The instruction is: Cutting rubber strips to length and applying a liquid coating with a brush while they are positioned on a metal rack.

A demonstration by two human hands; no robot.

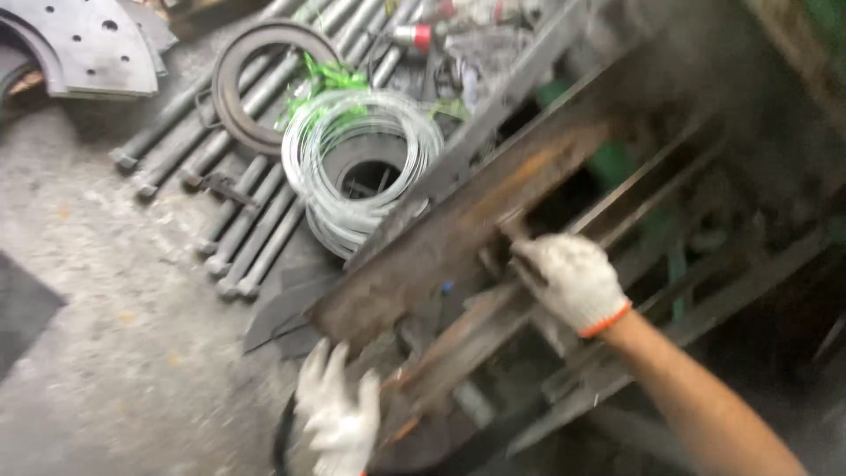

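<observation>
Two gloved hands work a long rusty steel plate (458, 234) that lies tilted over a stack of angle bars (670, 326). At far left, a dark curved plate with drilled holes (84, 44) lies on the concrete floor (106, 291). Next to it, several long threaded rods (247, 225) lie side by side, with a flat metal ring (231, 84) resting across their upper part. A coil of bright wire (361, 159), tied with green strapping, sits on the rods and touches the upper edge of the rusty steel plate. At bottom centre, the left hand (339, 414), in a white knit glove, is just below the lower end of the plate; its fingers are spread and the grip holds nothing visible, though motion blur limits certainty. Further right, the right hand (568, 278), in a white glove with an orange cuff, is curled on the lower edge of the plate near its middle, the grip pinching that edge. The bare forearm runs down to the lower right corner.
</observation>
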